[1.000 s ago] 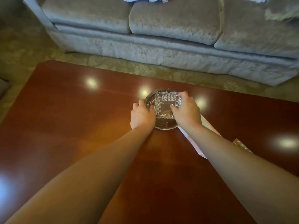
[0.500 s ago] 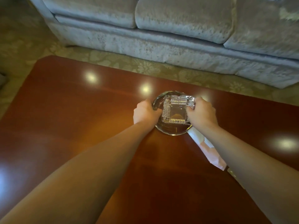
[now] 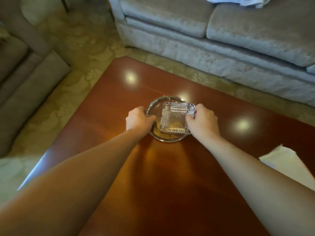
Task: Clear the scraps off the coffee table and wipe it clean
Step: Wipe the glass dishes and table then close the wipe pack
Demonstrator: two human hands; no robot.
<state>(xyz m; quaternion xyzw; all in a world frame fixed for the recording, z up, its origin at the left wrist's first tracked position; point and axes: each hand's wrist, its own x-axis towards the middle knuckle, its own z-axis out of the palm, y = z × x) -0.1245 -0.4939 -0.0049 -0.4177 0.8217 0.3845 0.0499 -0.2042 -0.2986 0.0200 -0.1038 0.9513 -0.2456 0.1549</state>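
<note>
Coffee table (image 3: 117,103): glass dish (image 3: 153,106), napkin (image 3: 286,160)

— What sits on the glossy red-brown surface (image 3: 153,184)?
— A round glass dish (image 3: 158,103), with a square cut-glass ashtray (image 3: 177,116) in it, set toward its right side.
— And the grips?
— The left grip (image 3: 139,120) curls over the dish's left rim. The right grip (image 3: 202,123) pinches the ashtray's right edge.
— Anything else?
— A white napkin (image 3: 286,166) lies well apart at the right, partly behind the forearm. Beyond are a grey sofa (image 3: 221,40), a white cloth (image 3: 235,0) on its cushions, and patterned carpet (image 3: 81,48).
</note>
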